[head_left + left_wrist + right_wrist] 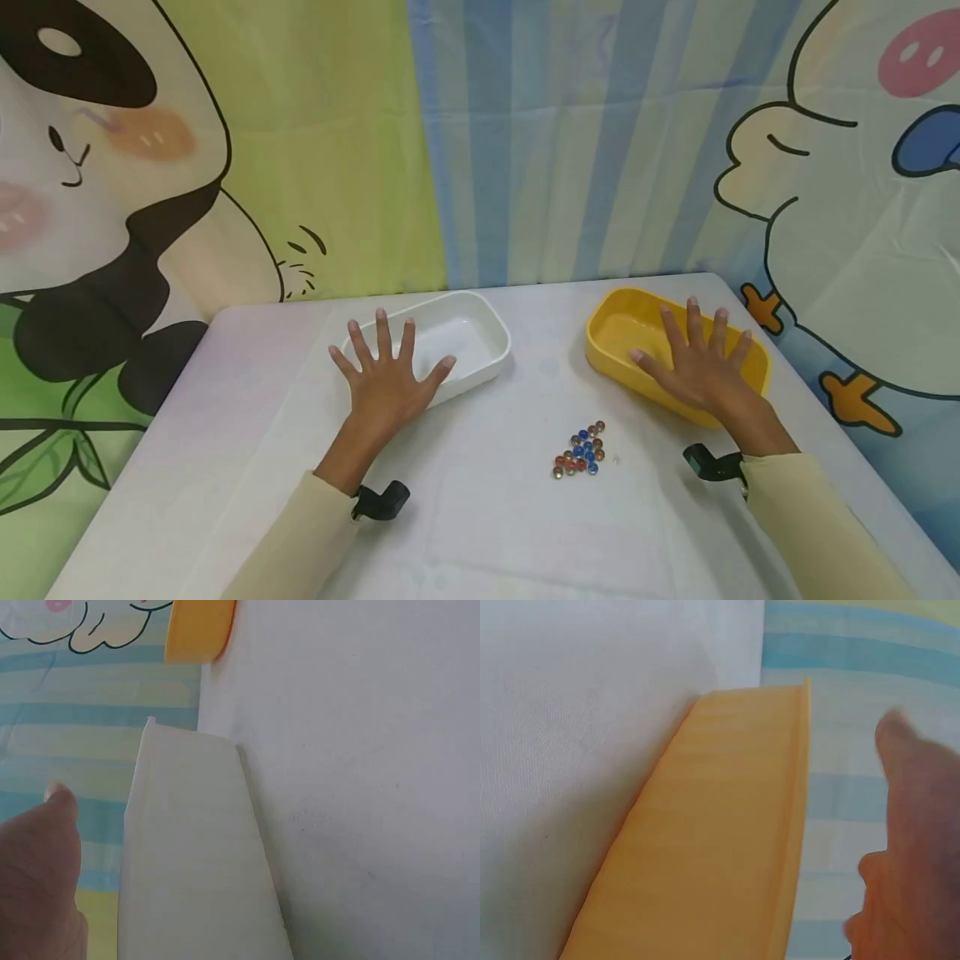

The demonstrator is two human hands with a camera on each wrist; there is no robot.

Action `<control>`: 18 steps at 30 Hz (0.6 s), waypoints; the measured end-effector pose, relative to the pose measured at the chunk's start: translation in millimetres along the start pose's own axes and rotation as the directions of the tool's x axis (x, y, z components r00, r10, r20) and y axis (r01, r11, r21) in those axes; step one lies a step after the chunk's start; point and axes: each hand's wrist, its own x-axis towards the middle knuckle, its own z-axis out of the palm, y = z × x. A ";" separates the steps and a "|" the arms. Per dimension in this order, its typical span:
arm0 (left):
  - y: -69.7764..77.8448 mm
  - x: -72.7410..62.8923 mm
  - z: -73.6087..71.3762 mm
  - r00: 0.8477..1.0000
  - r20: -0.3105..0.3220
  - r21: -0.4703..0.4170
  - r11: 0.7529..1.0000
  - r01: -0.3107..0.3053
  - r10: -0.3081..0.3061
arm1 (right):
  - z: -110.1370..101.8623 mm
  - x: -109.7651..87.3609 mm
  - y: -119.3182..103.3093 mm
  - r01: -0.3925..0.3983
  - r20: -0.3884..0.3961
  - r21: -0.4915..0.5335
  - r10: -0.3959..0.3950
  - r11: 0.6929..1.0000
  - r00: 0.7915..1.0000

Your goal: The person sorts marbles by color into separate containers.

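My left hand (386, 383), fingers spread wide, hovers over the near left part of a white tray (468, 379). In the left wrist view, the thumb (56, 847) shows above the tray's side wall (195, 847). My right hand (701, 367) is likewise spread, over the near right part of a yellow tray (611, 337). The right wrist view has that tray's outer wall (712, 817) beside the right thumb (911, 780). Neither hand holds anything. A loose cluster of small glass marbles (579, 452), some blue and some amber or reddish, lies on the table between the forearms.
A white cloth covers the table (480, 517). Behind it hangs a curtain (555, 142) printed with cartoon animals and stripes. Each wrist carries a black camera mount, one on the left (381, 502) and one on the right (712, 464).
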 end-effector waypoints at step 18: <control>-31.4 1.9 -5.6 0.995 -0.034 -0.106 0.990 0.095 -0.099 | 6.7 -24.3 -24.9 0.419 -0.449 0.163 -0.311 0.893 0.837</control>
